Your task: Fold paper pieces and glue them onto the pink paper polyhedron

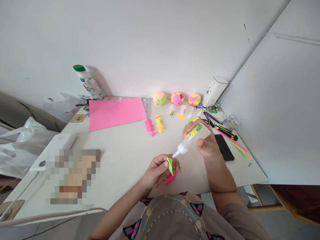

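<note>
My left hand pinches a small folded green paper piece near the front of the table. Just below it, a pink folded paper piece shows, partly hidden by my fingers. A clear glue bottle with a yellow-green label is gripped in my right hand. The bottle is tilted down to the left, and its white nozzle tip is at the upper edge of the green piece; I cannot tell whether they touch. Folded pink pieces and orange pieces lie in rows farther back.
Three paper balls sit along the wall. A pink sheet lies at the back left beside a green-capped bottle. To the right are a yellow-black cutter, a dark phone-like slab and a white container.
</note>
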Demonstrator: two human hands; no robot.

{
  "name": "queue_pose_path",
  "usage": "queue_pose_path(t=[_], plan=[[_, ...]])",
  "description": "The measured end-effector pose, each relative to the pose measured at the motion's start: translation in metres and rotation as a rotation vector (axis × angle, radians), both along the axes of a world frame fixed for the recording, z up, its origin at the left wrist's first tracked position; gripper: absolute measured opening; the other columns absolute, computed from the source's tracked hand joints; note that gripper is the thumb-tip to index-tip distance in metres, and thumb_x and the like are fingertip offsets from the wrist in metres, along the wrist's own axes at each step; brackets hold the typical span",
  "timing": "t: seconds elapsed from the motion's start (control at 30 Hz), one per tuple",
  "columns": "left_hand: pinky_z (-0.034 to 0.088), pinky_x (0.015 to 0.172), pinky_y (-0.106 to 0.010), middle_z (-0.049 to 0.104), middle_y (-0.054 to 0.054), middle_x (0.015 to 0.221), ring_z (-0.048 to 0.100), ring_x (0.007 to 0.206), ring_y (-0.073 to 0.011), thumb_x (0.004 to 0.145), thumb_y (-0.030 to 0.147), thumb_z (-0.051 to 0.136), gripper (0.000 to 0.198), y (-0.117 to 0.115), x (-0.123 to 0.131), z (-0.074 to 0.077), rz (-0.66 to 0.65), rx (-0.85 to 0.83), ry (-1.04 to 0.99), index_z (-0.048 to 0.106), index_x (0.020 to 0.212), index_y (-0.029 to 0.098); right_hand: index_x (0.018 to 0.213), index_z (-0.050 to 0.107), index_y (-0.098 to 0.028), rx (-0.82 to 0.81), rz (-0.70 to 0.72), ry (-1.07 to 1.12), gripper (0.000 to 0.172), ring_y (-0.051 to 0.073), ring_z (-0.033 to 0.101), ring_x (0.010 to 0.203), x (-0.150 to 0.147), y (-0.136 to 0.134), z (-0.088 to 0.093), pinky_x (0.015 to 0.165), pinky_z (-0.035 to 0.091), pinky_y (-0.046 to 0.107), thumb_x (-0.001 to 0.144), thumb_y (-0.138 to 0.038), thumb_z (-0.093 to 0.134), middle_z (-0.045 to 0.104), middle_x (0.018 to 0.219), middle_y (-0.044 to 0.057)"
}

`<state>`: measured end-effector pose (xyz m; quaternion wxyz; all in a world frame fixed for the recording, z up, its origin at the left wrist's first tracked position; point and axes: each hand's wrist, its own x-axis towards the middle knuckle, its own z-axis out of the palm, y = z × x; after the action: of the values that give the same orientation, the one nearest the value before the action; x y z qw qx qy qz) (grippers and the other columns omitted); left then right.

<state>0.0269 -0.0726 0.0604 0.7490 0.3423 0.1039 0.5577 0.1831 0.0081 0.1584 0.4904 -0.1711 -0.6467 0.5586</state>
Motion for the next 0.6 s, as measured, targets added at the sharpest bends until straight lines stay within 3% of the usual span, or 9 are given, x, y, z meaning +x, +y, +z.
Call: queue_pose_path(t=[0.23,0.6], plan=[[0.041,0.068,-0.031,0.055,-0.001,0.07,0.056,0.072,-0.015,0.085,0.032,0.062,0.017,-0.0016,-0.0005,-0.0007,-0.008,0.013,0.005,0.064,0.077,0.017,0.081,0.055,-0.021,-0.046,-0.008,-0.042,0.039,0.014,0.052,0.06,-0.0057,-0.0027,-0.0071,0.05,0.039,0.026,0.071,-0.055,0.071,0.06,0.07,0.002],[0.04,0.065,-0.03,0.052,0.0,0.063,0.052,0.065,-0.0134,0.083,0.038,0.064,0.024,-0.0023,-0.0013,-0.004,0.008,0.005,0.074,0.06,0.074,0.016,0.079,0.052,-0.021,-0.1,0.025,-0.08,0.037,0.012,0.05,0.058,-0.0087,-0.0037,-0.009,0.048,0.037,0.024,0.071,-0.051,0.073,0.058,0.068,0.0]])
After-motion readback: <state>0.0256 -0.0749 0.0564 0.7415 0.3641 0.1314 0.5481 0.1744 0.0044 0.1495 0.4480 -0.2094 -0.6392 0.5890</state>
